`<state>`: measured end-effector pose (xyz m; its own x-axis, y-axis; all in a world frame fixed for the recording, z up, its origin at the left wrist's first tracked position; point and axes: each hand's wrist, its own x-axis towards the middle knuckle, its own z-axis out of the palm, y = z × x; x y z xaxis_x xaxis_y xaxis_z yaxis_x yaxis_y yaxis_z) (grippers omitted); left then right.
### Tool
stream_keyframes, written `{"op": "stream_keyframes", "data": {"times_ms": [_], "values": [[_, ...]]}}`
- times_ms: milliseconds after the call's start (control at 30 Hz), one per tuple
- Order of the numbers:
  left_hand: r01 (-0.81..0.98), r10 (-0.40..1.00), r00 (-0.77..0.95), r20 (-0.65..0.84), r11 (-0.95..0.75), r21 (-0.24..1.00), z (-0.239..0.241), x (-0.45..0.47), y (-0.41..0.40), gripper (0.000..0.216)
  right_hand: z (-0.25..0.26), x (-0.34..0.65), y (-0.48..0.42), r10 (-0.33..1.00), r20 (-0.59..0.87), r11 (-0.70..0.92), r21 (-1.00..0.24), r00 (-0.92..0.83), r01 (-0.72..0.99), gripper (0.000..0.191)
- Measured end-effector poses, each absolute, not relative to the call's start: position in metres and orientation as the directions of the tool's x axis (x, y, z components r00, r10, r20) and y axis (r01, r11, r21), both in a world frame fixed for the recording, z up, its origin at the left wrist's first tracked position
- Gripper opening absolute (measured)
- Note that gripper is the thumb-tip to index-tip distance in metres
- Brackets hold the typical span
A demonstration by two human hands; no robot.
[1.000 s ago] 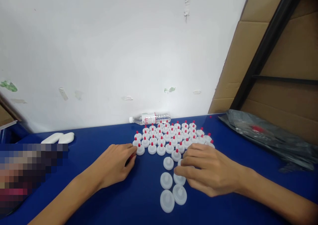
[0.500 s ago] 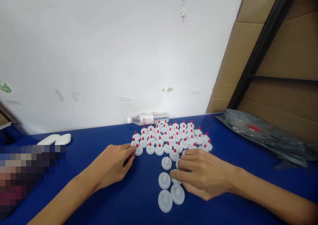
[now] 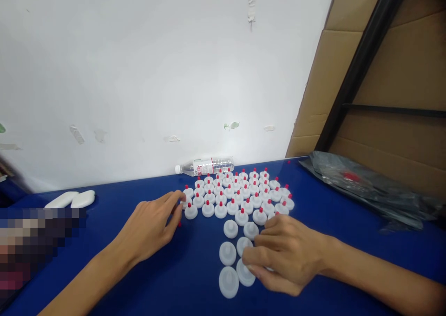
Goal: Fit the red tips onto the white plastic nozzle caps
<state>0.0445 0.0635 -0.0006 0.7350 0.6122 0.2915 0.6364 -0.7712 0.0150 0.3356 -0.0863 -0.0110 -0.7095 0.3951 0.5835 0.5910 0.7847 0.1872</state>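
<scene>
Several white caps with red tips (image 3: 237, 193) stand in rows on a blue table (image 3: 195, 279), against the far wall. In front of them lie plain white caps (image 3: 227, 253) without red tips. My left hand (image 3: 149, 227) rests on the table left of the rows, fingers loosely curled, its fingertips beside the front-left cap (image 3: 190, 211); a small red tip (image 3: 180, 224) shows under the fingers. My right hand (image 3: 287, 253) lies over the plain caps, fingers curled and pressing on one plain white cap (image 3: 245, 273).
A clear plastic bottle (image 3: 205, 166) lies on its side at the wall behind the caps. A dark plastic bag (image 3: 369, 188) with red pieces inside lies at the right. Two white oblong things (image 3: 71, 199) sit at the far left. Cardboard sheets (image 3: 400, 74) lean at the right.
My right hand has slid nearer and down over the plain caps, uncovering another one. My left hand's fingers have lifted and stretched toward the front-left cap. The view has shifted slightly.
</scene>
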Motion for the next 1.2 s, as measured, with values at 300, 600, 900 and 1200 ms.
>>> {"op": "stream_keyframes", "data": {"times_ms": [300,600,900,1200], "values": [[0.574,0.524,0.775,0.352,-0.817,-0.046,-0.01,0.05,0.063,0.035,-0.015,0.333,-0.083,0.364,0.598,0.783,0.219,-0.714,0.583,0.023],[0.369,0.333,0.791,0.513,-0.929,0.035,-0.002,0.047,0.054,0.015,0.004,0.34,-0.084,0.336,0.715,0.683,0.264,-0.613,0.682,0.013],[0.105,0.151,0.669,0.728,-0.989,0.109,-0.009,0.078,-0.014,0.011,0.012,0.319,-0.102,0.538,0.702,0.574,0.1,-0.466,0.813,0.051],[0.06,0.076,0.716,0.694,-0.997,0.048,-0.009,0.082,-0.015,0.011,0.003,0.317,-0.098,0.526,0.674,0.67,0.049,-0.519,0.741,0.041]]}}
